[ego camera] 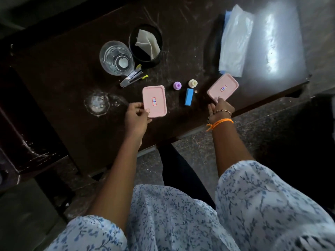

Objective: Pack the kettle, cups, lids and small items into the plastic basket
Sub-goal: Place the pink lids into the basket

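Observation:
Two pink rectangular lids with small labels are in my hands over the dark table [68,98]. My left hand [136,117] grips the left pink lid [154,101] by its near corner. My right hand [220,109], with a bead bracelet and orange thread at the wrist, pinches the near edge of the right pink lid [223,87]. Between the lids lie a purple cap [177,85], a cream cap [192,83] and a blue block [189,97]. A clear glass [116,57] stands further back. No basket or kettle is in view.
A black cup holding folded paper [146,44] stands behind the glass. A stapler [132,78] lies beside it. A clear plastic bag [235,40] rests at the far right. A wet ring [97,104] marks the table left of my hand. The table edge runs diagonally near my wrists.

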Motion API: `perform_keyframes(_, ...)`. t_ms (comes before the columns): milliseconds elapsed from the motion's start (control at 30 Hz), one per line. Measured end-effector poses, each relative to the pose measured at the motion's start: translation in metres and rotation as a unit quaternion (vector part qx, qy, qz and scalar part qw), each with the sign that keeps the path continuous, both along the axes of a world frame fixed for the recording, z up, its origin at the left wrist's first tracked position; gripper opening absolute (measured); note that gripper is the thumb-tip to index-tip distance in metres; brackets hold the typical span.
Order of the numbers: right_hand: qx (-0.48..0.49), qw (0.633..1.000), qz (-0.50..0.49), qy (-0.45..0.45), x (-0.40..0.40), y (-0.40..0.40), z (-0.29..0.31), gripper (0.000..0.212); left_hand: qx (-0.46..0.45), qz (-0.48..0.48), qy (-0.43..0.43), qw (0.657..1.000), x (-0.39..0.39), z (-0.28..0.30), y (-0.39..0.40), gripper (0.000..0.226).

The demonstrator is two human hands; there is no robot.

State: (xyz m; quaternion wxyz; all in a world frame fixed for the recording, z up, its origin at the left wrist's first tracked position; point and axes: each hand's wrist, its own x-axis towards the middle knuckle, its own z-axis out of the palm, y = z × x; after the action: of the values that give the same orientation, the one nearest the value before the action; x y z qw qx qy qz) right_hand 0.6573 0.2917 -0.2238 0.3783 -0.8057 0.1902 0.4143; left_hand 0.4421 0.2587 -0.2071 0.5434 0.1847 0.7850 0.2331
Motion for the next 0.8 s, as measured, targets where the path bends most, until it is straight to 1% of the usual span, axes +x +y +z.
perform_keyframes(67, 0.011, 0.997, -0.008, 0.080, 0.006, 0.000, 0.004, 0.037, 0.003, -0.035, -0.001, 0.999, 0.004, -0.002, 0.002, 0.024)
perform_keyframes(100, 0.009, 0.995, -0.010, 0.098, 0.007, 0.000, 0.008, 0.038, 0.005, -0.050, -0.002, 0.999, 0.004, -0.002, 0.004, 0.023)
perform_keyframes(133, 0.016, 0.995, 0.013, 0.094, 0.005, -0.002, 0.010, 0.038, 0.007, -0.063, -0.004, 0.998, 0.003, -0.003, 0.006, 0.021)
perform_keyframes(267, 0.048, 0.998, 0.047, 0.008, -0.021, -0.017, 0.022, 0.033, 0.022, -0.088, -0.010, 0.996, -0.012, 0.005, 0.011, 0.019)
perform_keyframes(333, 0.080, 0.994, 0.070, 0.003, -0.040, -0.027, 0.028, 0.018, 0.036, -0.083, -0.018, 0.996, -0.027, 0.012, 0.008, 0.019)
perform_keyframes(367, 0.094, 0.992, 0.088, 0.002, -0.052, -0.033, 0.032, 0.016, 0.047, -0.077, -0.024, 0.996, -0.036, 0.017, 0.005, 0.019)
perform_keyframes(467, 0.138, 0.976, 0.171, 0.008, -0.096, -0.048, 0.047, 0.027, 0.082, -0.041, -0.025, 0.995, -0.068, 0.033, -0.011, 0.020)
perform_keyframes(567, 0.184, 0.951, 0.248, 0.034, -0.152, -0.059, 0.065, 0.028, 0.110, 0.031, -0.020, 0.993, -0.110, 0.049, -0.032, 0.020)
perform_keyframes(633, 0.198, 0.928, 0.312, 0.039, -0.193, -0.063, 0.076, 0.024, 0.123, 0.081, -0.012, 0.989, -0.144, 0.060, -0.049, 0.017)
perform_keyframes(700, 0.206, 0.903, 0.375, 0.036, -0.231, -0.066, 0.084, 0.016, 0.130, 0.126, 0.000, 0.983, -0.179, 0.071, -0.065, 0.015)
perform_keyframes(800, 0.220, 0.877, 0.423, 0.065, -0.294, -0.071, 0.096, 0.015, 0.140, 0.191, 0.031, 0.971, -0.242, 0.089, -0.093, 0.015)
